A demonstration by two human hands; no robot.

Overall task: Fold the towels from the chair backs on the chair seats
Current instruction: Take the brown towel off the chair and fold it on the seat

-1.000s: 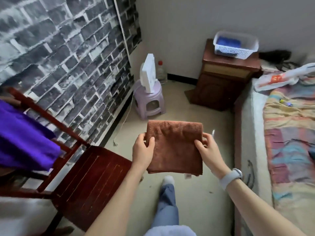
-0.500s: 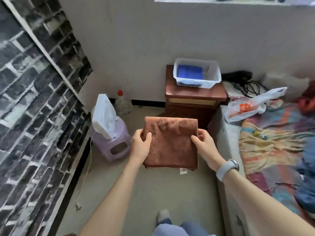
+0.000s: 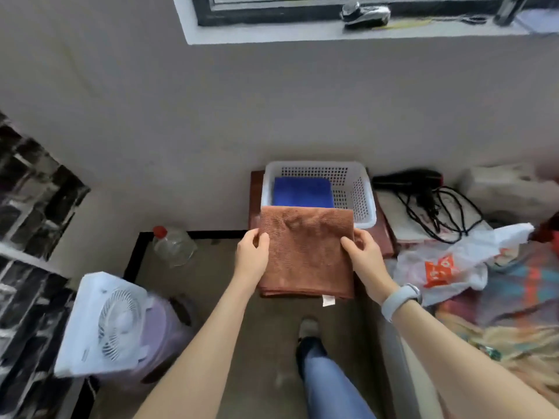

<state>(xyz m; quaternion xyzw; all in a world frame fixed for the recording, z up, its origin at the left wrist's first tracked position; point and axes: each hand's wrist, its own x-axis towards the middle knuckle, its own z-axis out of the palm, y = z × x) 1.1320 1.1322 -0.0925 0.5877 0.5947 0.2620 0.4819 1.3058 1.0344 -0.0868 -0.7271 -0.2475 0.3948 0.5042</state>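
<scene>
The brown towel (image 3: pixel 306 252), folded into a thick rectangle, hangs in the air in front of us, held flat by both our hands. Our left hand (image 3: pixel 252 258) grips its left edge, thumb on top and fingers curled beneath; our right hand (image 3: pixel 361 255) pinches the right edge the same way. A small white tag (image 3: pixel 328 300) dangles from the near edge.

Just beyond the towel stands a white plastic basket (image 3: pixel 360 204) on a dark wooden nightstand (image 3: pixel 384 234) — the towel covers the basket's near rim and most of the nightstand's top. Inside the basket lies a folded blue towel (image 3: pixel 304 192), pushed to the left side.

To the left, on the floor, we see a clear bottle with a red cap (image 3: pixel 172 244) and a white fan (image 3: pixel 106 325) sitting on a lilac stool (image 3: pixel 163 337), blurred. To the right, a black hair dryer with its tangled cord (image 3: pixel 423 195), a white plastic bag (image 3: pixel 447 264) and a colourful bedspread (image 3: pixel 514 285) — the bed is cut off by the frame edge. Objects on the window sill (image 3: pixel 332 33) are too blurred to name. Below us, one leg in blue trousers (image 3: pixel 329 379).
</scene>
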